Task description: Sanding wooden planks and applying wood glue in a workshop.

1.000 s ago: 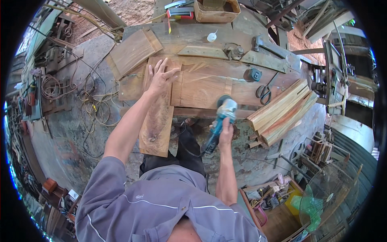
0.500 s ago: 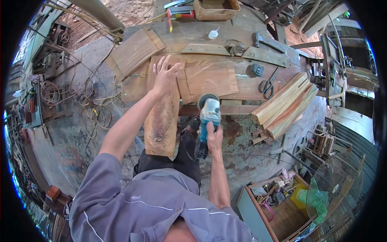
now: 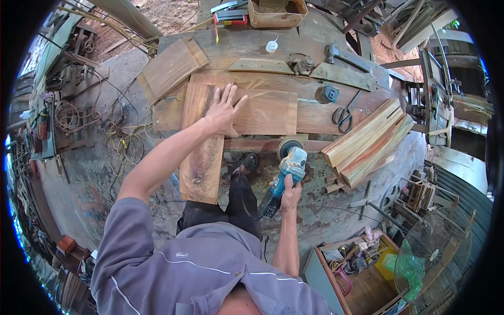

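Observation:
My left hand [image 3: 223, 110] lies open, fingers spread, where a long upright-lying board [image 3: 199, 173] with a dark knot meets a crosswise board [image 3: 268, 113] on the workbench. The upright board overhangs the bench's front edge toward my body. My right hand [image 3: 290, 194] grips a teal and pale grey angle grinder [image 3: 285, 176], whose round disc [image 3: 289, 147] is at the bench's front edge, below the crosswise board's right end and off that board's face. My left forearm passes over the long board.
Stacked wooden pieces [image 3: 367, 142], scissors [image 3: 344, 115], a tape measure [image 3: 329, 93], hammer [image 3: 346, 58], white bottle [image 3: 272, 46] and tan bin [image 3: 277, 16] are on the bench. Another board [image 3: 170, 68] lies left. Coiled cords [image 3: 123, 142], a wire fan [image 3: 430, 254] and a crate [image 3: 357, 262] surround me.
My left hand has slid down and right along the boards, its fingers spread. The grinder first moved left, then right and down to the bench edge. The crosswise board has shifted slightly.

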Demonstrator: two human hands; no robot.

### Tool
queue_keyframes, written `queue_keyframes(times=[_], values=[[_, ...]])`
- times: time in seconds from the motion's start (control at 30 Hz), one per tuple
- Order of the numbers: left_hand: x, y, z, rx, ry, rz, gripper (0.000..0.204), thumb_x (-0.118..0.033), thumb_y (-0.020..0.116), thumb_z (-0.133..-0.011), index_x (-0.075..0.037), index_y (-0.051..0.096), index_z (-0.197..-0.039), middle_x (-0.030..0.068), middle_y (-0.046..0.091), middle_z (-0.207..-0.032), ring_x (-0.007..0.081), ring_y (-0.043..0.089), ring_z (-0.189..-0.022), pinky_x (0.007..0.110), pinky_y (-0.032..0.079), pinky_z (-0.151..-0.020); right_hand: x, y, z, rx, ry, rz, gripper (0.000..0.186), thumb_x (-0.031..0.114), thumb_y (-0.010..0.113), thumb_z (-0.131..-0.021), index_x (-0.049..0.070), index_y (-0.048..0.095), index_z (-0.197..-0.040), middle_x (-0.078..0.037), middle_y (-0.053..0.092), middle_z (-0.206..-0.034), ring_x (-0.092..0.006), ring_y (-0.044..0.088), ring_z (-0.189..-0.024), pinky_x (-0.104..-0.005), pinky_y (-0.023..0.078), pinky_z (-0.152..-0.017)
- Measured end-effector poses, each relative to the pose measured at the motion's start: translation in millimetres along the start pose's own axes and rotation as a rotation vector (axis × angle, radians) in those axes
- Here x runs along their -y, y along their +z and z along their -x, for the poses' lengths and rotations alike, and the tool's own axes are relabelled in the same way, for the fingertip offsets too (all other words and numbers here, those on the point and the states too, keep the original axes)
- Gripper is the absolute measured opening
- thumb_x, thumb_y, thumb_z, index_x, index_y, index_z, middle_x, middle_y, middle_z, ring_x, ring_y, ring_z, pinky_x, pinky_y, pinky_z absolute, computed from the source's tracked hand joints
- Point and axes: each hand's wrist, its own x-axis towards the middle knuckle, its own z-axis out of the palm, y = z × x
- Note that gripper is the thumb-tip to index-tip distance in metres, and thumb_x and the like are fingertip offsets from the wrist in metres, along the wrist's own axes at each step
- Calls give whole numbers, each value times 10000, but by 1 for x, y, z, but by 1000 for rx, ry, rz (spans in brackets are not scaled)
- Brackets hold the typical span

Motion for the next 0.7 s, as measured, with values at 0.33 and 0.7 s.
queue_keyframes(times=[0.33, 0.7], values=[[74, 0, -5, -187, -19, 273, 625, -307, 682, -928, -182, 487, -1508, 141, 391, -1598, 347, 245, -1533, 578, 194, -1222, -2, 52, -21, 163, 48, 193, 627, 526, 710, -927, -12, 571, -1218, -91, 676, -901, -183, 686, -731, -314, 563, -668], [99, 41, -3, -315, 13, 209, 522, -363, 612, -982, -346, 499, -1492, 64, 332, -1647, 320, 211, -1546, 562, 101, -1236, -11, 98, -44, 166, 6, 260, 557, 491, 630, -995, -22, 581, -1205, -85, 669, -895, -174, 684, -701, -317, 581, -645]])
